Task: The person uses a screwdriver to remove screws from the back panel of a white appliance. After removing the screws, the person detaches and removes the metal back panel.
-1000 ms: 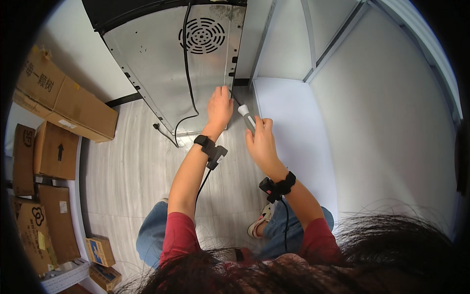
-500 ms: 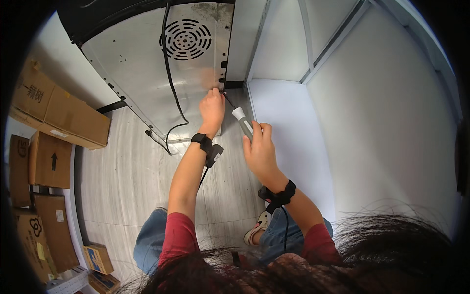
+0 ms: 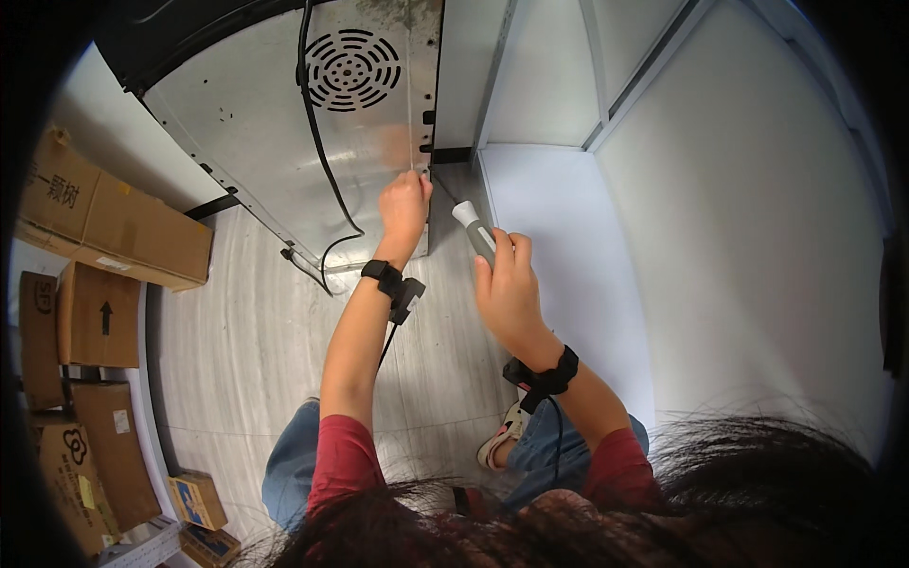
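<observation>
Screwdriver in the right hand, fingers closed firmly around the grey handle, lower end lost inside the grip. Thin shaft slanting up and left from a white collar, toward the right edge of a silvery metal panel. Tip hard to make out; cannot tell whether touching. Left hand just beside, fingers curled in at the same edge. Fingertips mostly out of sight, so cannot say whether pinching anything.

Back along the arms now: black strap on the left wrist, another strap on the right, then red sleeves.

Up the panel, a round slotted vent, with a black cord across its left rim, upper end cropped by the top edge. Down near the floor, a small plug, too small to read clearly.

Off to the right, a white ledge under a pale glossy wall. Far left, cardboard boxes, some cut off by the dark fisheye rim. Below, jeans and one shoe, partly covered by dark hair across the bottom.
</observation>
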The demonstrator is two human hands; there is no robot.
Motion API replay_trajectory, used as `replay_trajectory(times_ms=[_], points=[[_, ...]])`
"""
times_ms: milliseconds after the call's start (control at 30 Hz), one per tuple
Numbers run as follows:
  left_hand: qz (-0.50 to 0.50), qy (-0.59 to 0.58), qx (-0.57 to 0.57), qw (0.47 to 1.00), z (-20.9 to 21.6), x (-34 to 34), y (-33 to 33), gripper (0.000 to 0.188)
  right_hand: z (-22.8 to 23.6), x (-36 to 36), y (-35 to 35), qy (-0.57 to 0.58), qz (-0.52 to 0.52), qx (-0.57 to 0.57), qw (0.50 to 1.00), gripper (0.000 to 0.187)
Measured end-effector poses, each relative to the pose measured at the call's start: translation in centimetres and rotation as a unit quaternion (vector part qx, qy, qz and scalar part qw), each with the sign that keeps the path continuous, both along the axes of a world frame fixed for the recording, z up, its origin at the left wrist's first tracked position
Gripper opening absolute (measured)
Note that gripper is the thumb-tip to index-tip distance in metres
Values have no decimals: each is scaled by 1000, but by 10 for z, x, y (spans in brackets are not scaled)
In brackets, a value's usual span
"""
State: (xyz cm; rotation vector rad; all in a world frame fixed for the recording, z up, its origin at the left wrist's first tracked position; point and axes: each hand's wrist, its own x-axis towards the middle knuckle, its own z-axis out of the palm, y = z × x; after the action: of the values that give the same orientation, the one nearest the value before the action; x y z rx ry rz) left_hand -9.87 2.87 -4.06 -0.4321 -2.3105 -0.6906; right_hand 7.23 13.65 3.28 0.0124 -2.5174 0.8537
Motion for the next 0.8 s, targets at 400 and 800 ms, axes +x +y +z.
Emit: replay_trajectory(times_ms=[400,800], points=[[-1,-89,42,995,9,63,-33,6,-21,16,-29,-28,16,-49,998,36],[-106,-200,38,973,-53,98,-48,4,-105,17,-53,-62,-24,-134,989,46]])
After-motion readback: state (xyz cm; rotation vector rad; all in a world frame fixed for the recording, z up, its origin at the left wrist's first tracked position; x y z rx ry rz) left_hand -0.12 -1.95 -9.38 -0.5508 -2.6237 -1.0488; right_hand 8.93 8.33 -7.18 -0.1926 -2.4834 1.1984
